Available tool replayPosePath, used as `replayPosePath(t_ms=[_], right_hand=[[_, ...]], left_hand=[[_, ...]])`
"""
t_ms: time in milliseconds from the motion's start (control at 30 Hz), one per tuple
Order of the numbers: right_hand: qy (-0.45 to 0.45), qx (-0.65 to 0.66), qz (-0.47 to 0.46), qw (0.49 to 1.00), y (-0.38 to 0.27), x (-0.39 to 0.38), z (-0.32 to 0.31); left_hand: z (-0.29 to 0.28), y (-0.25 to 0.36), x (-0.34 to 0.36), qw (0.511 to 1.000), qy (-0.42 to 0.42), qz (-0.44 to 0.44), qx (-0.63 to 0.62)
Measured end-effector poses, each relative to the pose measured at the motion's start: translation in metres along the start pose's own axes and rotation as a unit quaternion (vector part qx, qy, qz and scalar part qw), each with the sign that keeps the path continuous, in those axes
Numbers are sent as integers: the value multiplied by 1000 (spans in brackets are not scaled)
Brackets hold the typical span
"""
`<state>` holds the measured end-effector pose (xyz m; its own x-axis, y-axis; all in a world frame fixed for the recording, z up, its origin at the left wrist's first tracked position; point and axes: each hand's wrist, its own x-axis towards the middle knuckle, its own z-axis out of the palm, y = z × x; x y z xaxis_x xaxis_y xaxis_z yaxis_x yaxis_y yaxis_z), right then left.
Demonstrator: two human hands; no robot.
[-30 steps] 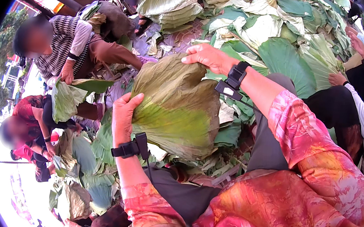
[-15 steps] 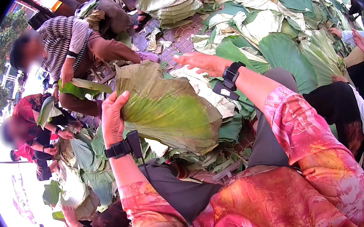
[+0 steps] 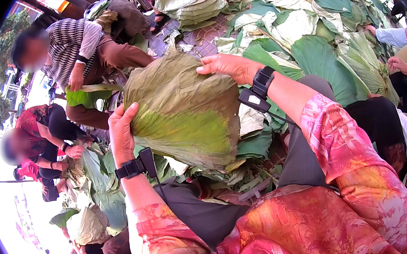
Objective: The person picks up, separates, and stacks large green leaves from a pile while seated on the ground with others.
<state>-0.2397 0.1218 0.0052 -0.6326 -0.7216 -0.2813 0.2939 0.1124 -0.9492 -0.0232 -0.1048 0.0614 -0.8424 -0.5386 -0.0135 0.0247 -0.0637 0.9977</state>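
A large lotus leaf (image 3: 183, 129), brown and wrinkled along its upper part and yellow-green below, is spread before me above my lap. My left hand (image 3: 122, 130) grips it at its left edge, thumb on the near face and fingers mostly hidden behind. At its upper right edge my right hand (image 3: 232, 69) closes on the rim, with the thumb lying over the leaf. Whether one leaf or several layered leaves are held, I cannot tell. Black straps with small boxes sit on both my wrists.
Many green and pale leaves (image 3: 321, 60) cover the ground ahead and right. A thick leaf stack (image 3: 190, 0) stands at the far side. Left, a person in a striped top (image 3: 67, 44) holds a green leaf (image 3: 86, 96). Other people work nearby at left and right.
My right hand has gone from held out flat, apart from the leaf, to gripping its upper edge. The leaf's upper part has risen and spread. People nearby have shifted their hands.
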Motion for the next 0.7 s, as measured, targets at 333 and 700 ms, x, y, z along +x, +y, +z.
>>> replayPosePath(t_ms=[333, 700], right_hand=[[-69, 144, 8, 987, -15, -4, 1], [-11, 47, 80, 996, -7, 16, -13]], left_hand=[[1, -10, 2, 999, 38, 0, 24], [-11, -9, 6, 989, 132, -29, -56]])
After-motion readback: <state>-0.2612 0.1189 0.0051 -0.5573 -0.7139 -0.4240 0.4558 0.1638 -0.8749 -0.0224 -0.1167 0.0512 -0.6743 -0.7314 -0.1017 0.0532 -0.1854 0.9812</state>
